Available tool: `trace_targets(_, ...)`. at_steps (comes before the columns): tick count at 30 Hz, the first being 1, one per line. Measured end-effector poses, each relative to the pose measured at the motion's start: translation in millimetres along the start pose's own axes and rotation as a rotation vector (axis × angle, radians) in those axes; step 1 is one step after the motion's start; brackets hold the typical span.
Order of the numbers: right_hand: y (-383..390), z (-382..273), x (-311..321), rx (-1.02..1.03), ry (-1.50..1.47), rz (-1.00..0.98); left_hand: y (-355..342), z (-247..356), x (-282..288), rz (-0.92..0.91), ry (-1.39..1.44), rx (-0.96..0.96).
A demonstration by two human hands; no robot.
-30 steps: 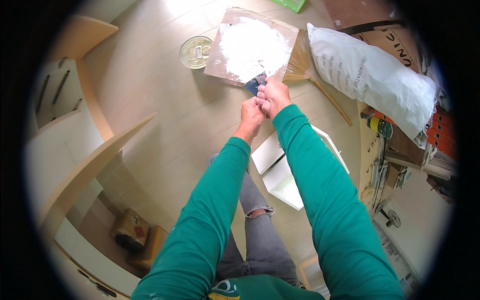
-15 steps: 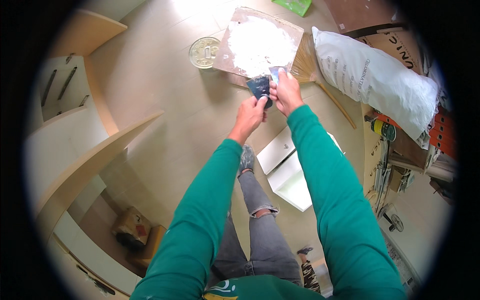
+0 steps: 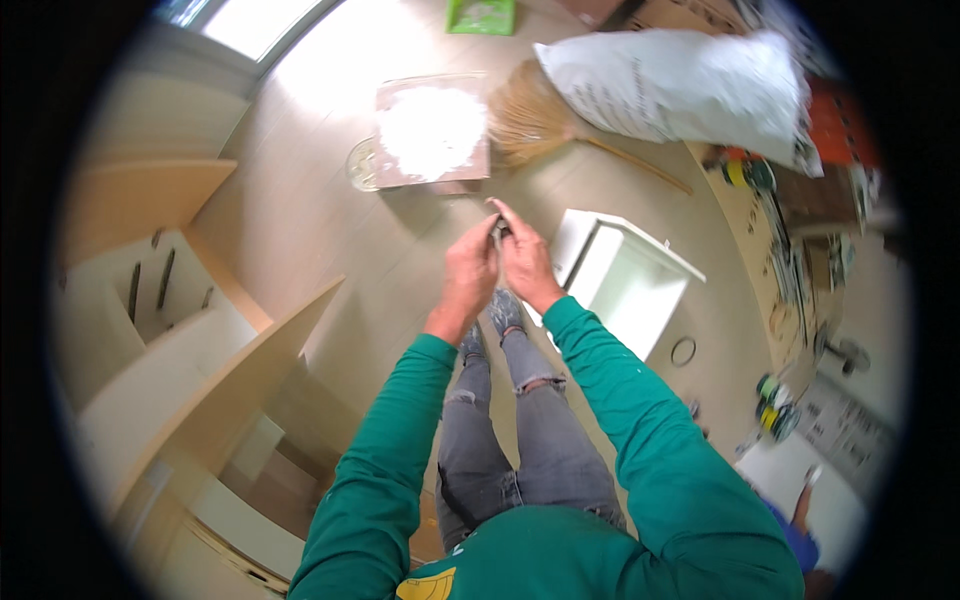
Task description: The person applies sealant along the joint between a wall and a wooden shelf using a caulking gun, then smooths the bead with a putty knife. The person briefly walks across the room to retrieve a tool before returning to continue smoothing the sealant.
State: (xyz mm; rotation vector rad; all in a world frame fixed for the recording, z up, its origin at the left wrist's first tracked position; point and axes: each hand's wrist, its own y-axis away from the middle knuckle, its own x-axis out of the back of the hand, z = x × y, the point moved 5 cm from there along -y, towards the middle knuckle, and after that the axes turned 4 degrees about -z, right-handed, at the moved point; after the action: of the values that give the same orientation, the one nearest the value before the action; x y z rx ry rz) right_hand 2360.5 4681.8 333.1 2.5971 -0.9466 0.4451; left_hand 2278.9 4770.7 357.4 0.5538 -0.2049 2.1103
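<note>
A mostly hidden dark object (image 3: 501,226) is held between the left hand (image 3: 469,272) and the right hand (image 3: 528,264); whether it is pinched by the fingers (image 3: 511,216) cannot be told. Beyond, white material (image 3: 433,130) is spread on a board (image 3: 470,174).

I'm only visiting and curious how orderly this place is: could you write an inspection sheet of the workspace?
Surface: pale floor.
Job's things: board bearing white material; small dark thing, too hidden to identify.
Clutter: broom, white sack, green tray, open white box.
Hands: left hand and right hand close together at the dark thing; grip unclear.
Cables: nothing seen.
Surroundings: cabinet at left, part of another person at lower right.
</note>
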Motion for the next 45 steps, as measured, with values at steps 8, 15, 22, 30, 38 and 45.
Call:
trace_targets(8, 93, -5, 12, -0.144, -0.092, 0.175, 45, 41, -18, -0.127, -0.216, 0.028)
trace_targets(15, 213, 15, 18, -0.223, -0.216, 0.295, 147, 99, -51, -0.413, -0.252, -0.113)
trace_targets(22, 406, 49, 27, -0.481, -0.278, 0.445, 293, 112, -126, -0.786, -0.324, 0.085)
trace_targets(30, 679, 114, 129, -0.569, -0.302, 1.005, 489, 256, -289, -1.248, -0.072, -0.459)
trace_targets(38, 877, 165, 310, -0.369, -0.404, 1.608, 657, 424, -507, -1.264, -0.167, -0.864)
trace_targets(45, 1033, 238, 411, -0.313, -0.824, 1.644, 779, 526, -629, -1.366, -0.159, -1.038)
